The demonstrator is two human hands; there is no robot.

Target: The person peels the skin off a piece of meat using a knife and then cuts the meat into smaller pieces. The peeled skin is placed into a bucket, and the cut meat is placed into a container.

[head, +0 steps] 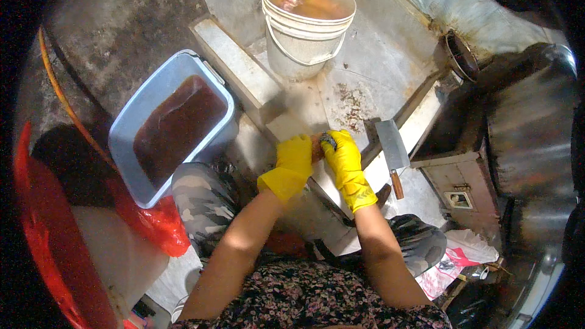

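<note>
Both my hands wear yellow rubber gloves and meet in front of my knees. My left hand (294, 160) is closed around a reddish-brown piece (316, 148), perhaps meat; its exact kind is hard to tell. Against the piece's right side, my right hand (340, 151) grips a dark metal scouring pad (327, 141). Beyond my hands stands a white plastic bucket (299, 50) holding cloudy orange-brown liquid with pale and pinkish pieces. To the right, a cleaver (393, 146) with a wooden handle lies across a pale ledge.
On the left is a light-blue plastic basin (232, 114) of dark reddish-brown liquid. A red plastic bag (169, 233) lies below it. A low concrete curb (237, 61) runs beside the bucket. A large metal vessel (532, 146) and a metal box (461, 183) stand right.
</note>
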